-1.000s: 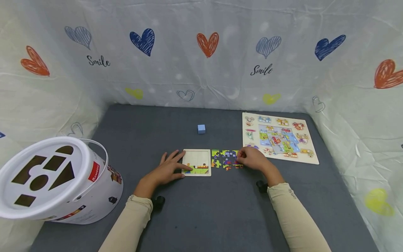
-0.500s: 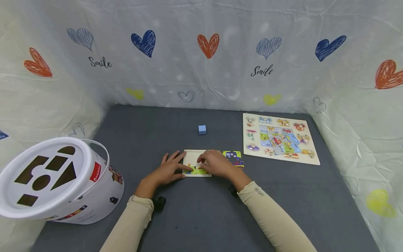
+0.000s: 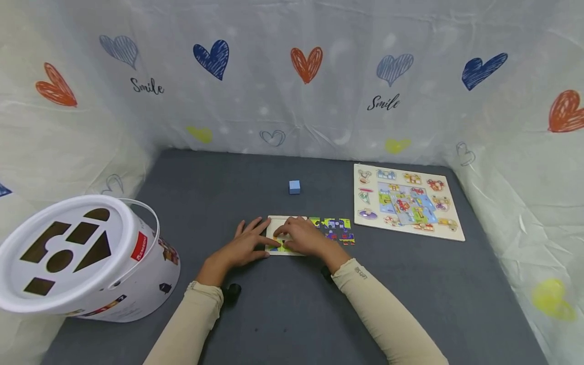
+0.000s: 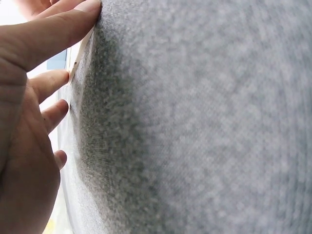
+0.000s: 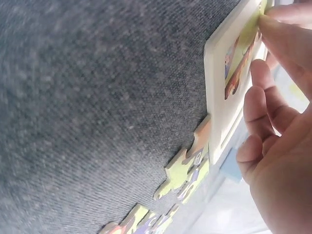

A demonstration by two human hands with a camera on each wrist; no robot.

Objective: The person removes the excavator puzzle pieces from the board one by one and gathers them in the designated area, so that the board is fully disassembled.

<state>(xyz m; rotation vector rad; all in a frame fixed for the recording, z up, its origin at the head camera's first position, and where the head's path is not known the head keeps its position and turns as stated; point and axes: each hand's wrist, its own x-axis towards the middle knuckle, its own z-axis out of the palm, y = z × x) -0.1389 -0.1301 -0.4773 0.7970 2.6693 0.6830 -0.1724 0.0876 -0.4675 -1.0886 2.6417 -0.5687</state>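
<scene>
A shallow wooden puzzle frame (image 3: 274,221) lies flat on the table, its lower part filled with green picture pieces. My left hand (image 3: 243,248) rests at its left side with fingers spread and straight; the index finger reaches over the filled part, and the thumb lies by the lower left corner. Over the frame, my right hand (image 3: 306,237) has curled fingers and pinches a yellow-green puzzle piece (image 5: 263,8), mostly hidden by thumb and fingertips. Loose puzzle pieces (image 3: 337,223) lie just right of the frame, partly behind the right hand.
A large wooden board (image 3: 365,225) with vehicle pictures and loose cards on it lies at the back right. Behind the frame sits a small blue cube (image 3: 294,187). A white bucket (image 3: 150,284) with a shape-hole lid stands at the left.
My right hand has moved left from the loose pieces to over the frame, then slightly farther left inside it. The left hand has stayed on the frame.
</scene>
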